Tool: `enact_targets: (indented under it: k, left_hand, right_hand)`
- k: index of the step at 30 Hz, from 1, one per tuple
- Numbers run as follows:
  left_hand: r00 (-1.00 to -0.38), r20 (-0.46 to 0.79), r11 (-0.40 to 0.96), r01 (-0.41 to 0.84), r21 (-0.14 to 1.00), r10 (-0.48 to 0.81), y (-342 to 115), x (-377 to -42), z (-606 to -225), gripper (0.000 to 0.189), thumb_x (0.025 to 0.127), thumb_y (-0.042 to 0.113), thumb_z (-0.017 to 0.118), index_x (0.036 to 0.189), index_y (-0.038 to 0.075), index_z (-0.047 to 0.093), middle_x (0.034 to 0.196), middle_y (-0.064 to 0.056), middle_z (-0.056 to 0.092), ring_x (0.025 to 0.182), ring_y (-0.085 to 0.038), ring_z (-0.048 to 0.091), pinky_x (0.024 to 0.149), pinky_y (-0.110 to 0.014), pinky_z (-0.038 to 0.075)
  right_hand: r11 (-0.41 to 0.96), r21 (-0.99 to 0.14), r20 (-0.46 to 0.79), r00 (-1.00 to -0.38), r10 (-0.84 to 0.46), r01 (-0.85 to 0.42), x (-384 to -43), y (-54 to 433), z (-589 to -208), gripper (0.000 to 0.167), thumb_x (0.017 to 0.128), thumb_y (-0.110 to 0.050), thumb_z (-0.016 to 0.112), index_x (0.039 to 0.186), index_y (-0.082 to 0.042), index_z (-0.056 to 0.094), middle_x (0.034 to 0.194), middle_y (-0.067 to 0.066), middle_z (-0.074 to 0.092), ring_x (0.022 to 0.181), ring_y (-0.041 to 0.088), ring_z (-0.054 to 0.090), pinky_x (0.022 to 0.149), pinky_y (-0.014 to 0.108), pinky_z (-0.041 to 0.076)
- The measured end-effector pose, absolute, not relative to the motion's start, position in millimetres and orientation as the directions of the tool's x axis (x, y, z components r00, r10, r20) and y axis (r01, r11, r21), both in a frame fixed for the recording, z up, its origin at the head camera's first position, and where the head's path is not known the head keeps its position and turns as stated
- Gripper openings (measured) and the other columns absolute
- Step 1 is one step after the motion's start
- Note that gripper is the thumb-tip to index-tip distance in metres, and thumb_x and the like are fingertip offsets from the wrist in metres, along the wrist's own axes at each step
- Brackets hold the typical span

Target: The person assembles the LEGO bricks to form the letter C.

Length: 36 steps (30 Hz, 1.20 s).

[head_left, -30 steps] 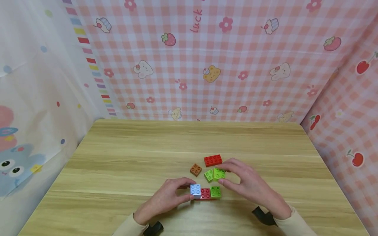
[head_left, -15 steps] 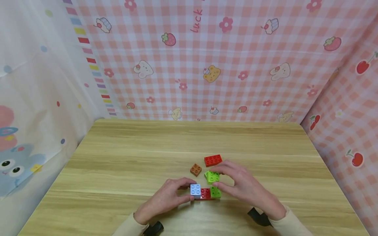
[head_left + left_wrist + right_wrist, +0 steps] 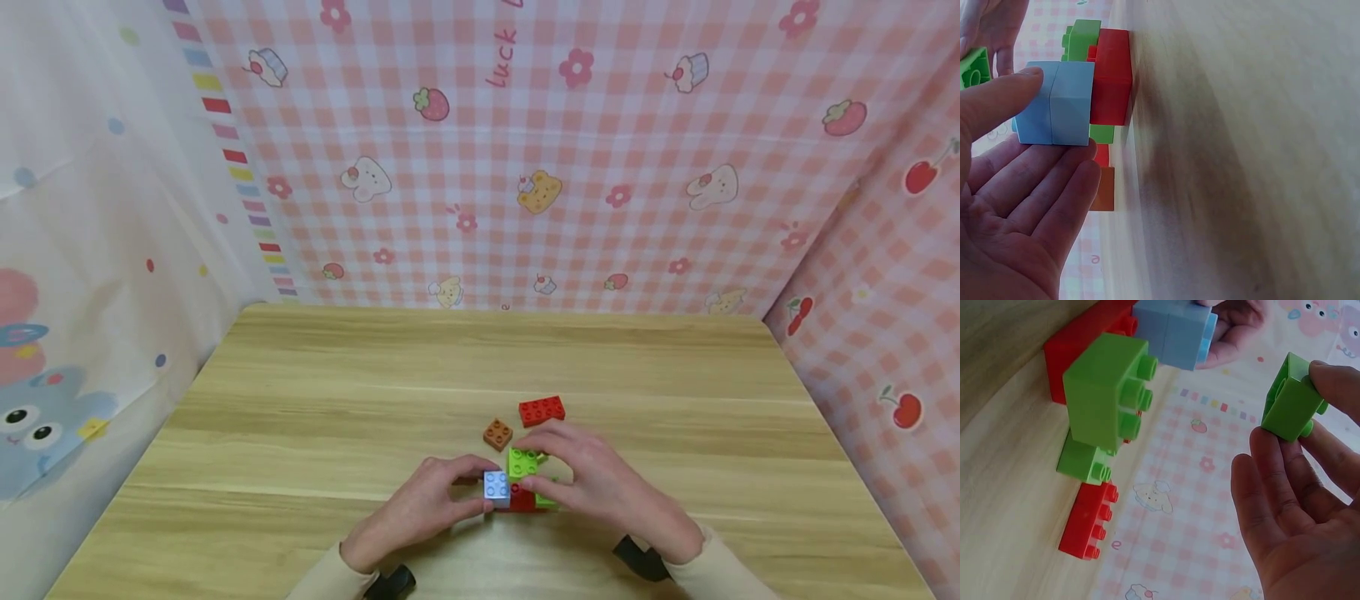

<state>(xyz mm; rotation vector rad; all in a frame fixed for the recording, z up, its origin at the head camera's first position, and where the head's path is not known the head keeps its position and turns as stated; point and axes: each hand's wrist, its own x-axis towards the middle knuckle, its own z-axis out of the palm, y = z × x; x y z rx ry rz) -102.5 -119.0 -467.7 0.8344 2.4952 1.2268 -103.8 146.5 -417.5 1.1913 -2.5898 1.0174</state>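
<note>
My left hand [image 3: 427, 500] pinches a stack of two light blue bricks [image 3: 1054, 103] between thumb and fingers. That stack sits on the left end of a long red brick [image 3: 1112, 78] lying on the table. A green brick [image 3: 1100, 394] stands on the red brick's other end, partly behind my right hand in the head view. My right hand [image 3: 611, 483] pinches another green brick [image 3: 522, 462], hollow underside showing in the right wrist view. It is held above the red brick, beside the blue stack, and apart from the studs.
Behind the hands lie a brown brick [image 3: 498, 434] and a loose red brick [image 3: 542, 410] on the wooden table [image 3: 337, 375]. Another loose green brick [image 3: 1082, 459] is mostly covered by the right hand in the head view. Patterned cloth [image 3: 480, 167] hangs behind the table.
My right hand has carried its green brick left from over the loose green brick to above the red brick's middle. My left hand stays on the blue bricks. The head view has tilted slightly.
</note>
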Motion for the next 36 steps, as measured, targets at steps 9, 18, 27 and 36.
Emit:
enact_targets:
  k: [9,18,27,36]
  left_hand:
    - [-0.802,0.053,0.476,0.405,0.780,0.596,-120,-103,-469,0.037,0.094,0.023,0.079,0.127,0.011,0.069,0.124,-0.002,0.074,0.112,-0.014,0.069,0.097,-0.033,0.055]
    - [-0.801,0.056,0.489,0.417,0.766,0.596,-120,-102,-468,0.037,0.094,0.023,0.079,0.126,0.010,0.069,0.123,-0.004,0.074,0.112,-0.014,0.069,0.099,-0.036,0.055]
    - [-0.798,0.048,0.487,0.414,0.769,0.601,-120,-101,-466,0.035,0.094,0.024,0.079,0.125,0.012,0.069,0.122,-0.001,0.075,0.112,-0.015,0.069,0.099,-0.035,0.055]
    - [-0.791,0.061,0.467,0.419,0.779,0.609,-120,-103,-467,0.035,0.094,0.024,0.079,0.126,0.012,0.069,0.121,0.001,0.075,0.112,-0.012,0.069,0.099,-0.035,0.055]
  right_hand:
    - [0.439,-0.549,0.363,-0.676,-0.642,-0.712,-105,138,-421,0.034,0.091,-0.024,0.082,0.123,-0.015,0.072,0.121,-0.007,0.069,0.107,0.009,0.065,0.090,0.035,0.059]
    - [0.436,-0.557,0.346,-0.674,-0.652,-0.707,-105,131,-426,0.032,0.092,-0.024,0.082,0.120,-0.015,0.071,0.117,-0.006,0.069,0.100,0.008,0.064,0.086,0.033,0.058]
    - [0.424,-0.604,0.310,-0.689,-0.655,-0.675,-106,128,-429,0.031,0.092,-0.028,0.081,0.119,-0.017,0.071,0.115,-0.008,0.069,0.094,0.017,0.066,0.081,0.036,0.060]
    - [0.430,-0.614,0.278,-0.692,-0.666,-0.661,-108,126,-432,0.031,0.091,-0.026,0.082,0.120,-0.018,0.073,0.116,-0.011,0.069,0.100,0.007,0.065,0.087,0.030,0.058]
